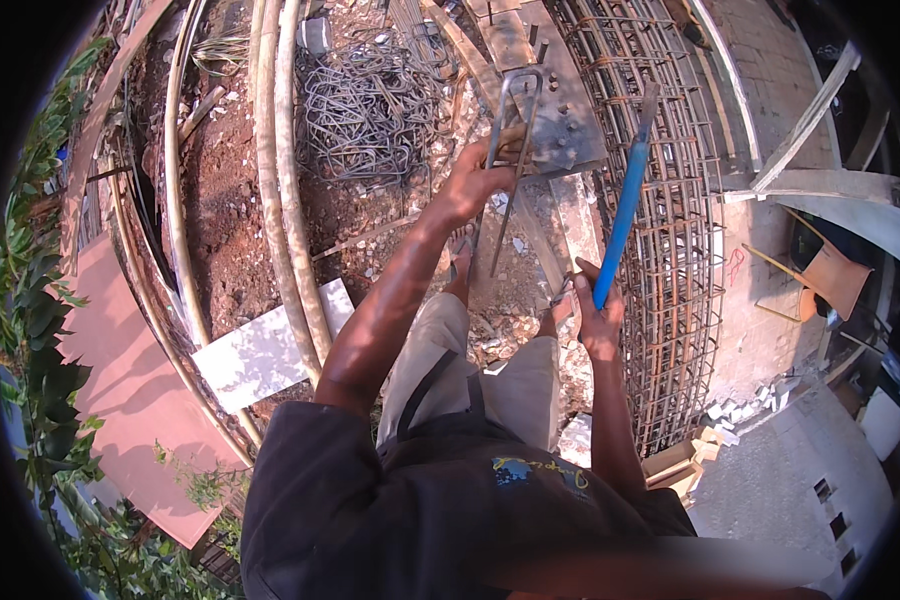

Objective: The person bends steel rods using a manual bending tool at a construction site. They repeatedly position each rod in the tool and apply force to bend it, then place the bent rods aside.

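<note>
My left hand is closed around a bent steel rebar stirrup. Its bend points away from me, and its two legs hang down past my fingers. My right hand grips the near end of a bar with a long blue sleeve. The bare metal end of that bar slants up and away, over a rebar cage. Just beyond my left hand is a dark metal plate with several short upright pegs. The stirrup overlaps the plate's left side in this view; whether it touches cannot be told.
A tangled pile of bent stirrups lies on the rubble to the left. Long wooden poles run past it, near a white board. On the right stretches a long rebar cage, with a brown chair farther out.
</note>
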A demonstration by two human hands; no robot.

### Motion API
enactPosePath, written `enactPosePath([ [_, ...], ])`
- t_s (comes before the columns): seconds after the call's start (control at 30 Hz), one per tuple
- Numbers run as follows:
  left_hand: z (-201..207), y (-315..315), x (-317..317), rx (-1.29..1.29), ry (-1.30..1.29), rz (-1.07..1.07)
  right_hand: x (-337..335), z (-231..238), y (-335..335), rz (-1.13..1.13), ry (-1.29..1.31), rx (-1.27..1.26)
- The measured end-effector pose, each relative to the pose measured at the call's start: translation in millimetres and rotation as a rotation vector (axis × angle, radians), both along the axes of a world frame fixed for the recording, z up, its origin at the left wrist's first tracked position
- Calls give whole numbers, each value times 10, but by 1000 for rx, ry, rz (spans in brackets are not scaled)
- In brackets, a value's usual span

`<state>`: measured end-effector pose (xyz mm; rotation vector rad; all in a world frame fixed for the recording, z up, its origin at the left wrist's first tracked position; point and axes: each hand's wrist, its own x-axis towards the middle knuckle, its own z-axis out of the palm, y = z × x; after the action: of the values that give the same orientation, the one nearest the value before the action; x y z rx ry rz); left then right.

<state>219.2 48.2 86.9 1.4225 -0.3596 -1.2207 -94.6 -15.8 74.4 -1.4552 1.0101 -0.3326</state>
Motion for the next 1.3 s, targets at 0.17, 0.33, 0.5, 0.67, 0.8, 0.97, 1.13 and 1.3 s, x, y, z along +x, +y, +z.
enactPosePath([
  [0.17, -22, -343, 217, -438, 283, 189, 907, 276, -195, -193, 71, -94],
  [0.33, -225, -527, 659, -136, 46, 368, 1281, 127, -486, -234, 267, -208],
  [0.5, -546, -678, 1219, 62, 318, 490, 1498, -236, -645, -215, 173, -190],
  [0.67, -858, -1023, 1620, 86, 198, 482, 1707, -304, -605, -285, 213, -112],
  [0.8, -935, -1153, 1716, 166, 213, 518, 1585, -162, -640, -228, 356, -299],
  [0.97, -1092, -1165, 1711, 122, 220, 535, 712, 115, -574, -89, 307, -288],
  [1.13, -1585, -1182, 1854, 61, 239, 509, -220, 271, -848, -93, 370, -198],
  [1.3, -1769, -1107, 2049, 109, 284, 436, -621, 362, -1702, 241, 661, -272],
])
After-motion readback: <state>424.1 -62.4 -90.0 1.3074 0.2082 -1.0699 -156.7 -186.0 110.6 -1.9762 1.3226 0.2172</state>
